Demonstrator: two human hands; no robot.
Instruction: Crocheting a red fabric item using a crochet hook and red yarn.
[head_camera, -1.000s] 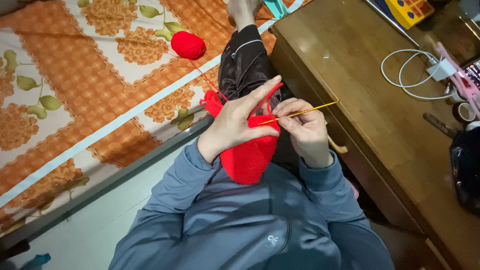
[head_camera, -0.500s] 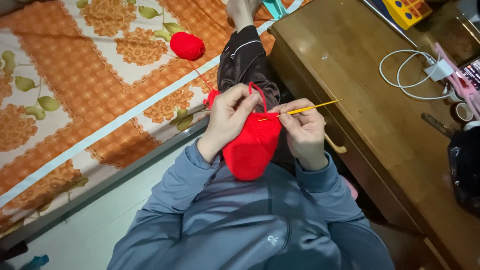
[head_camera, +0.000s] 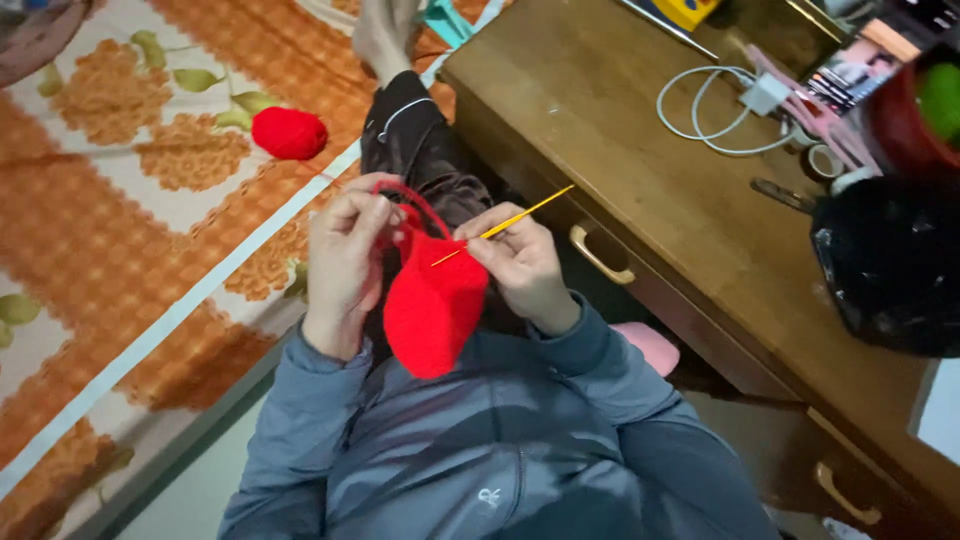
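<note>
Blue-grey zip jacket (head_camera: 480, 440) with long sleeves, small white chest emblem, dark trousers (head_camera: 415, 150).

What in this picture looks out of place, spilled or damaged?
Nothing stands out. The left hand holds the red crochet piece, the right hand holds the yellow hook, and the red yarn ball lies on the patterned cover. The white cable lies loosely coiled on the wooden desk, nothing spilled.

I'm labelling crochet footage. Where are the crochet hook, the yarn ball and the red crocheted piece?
crochet hook (head_camera: 520, 215), head view, mid shaft.
yarn ball (head_camera: 289, 133), head view, centre of the ball.
red crocheted piece (head_camera: 432, 310), head view, middle of the fabric.
</note>
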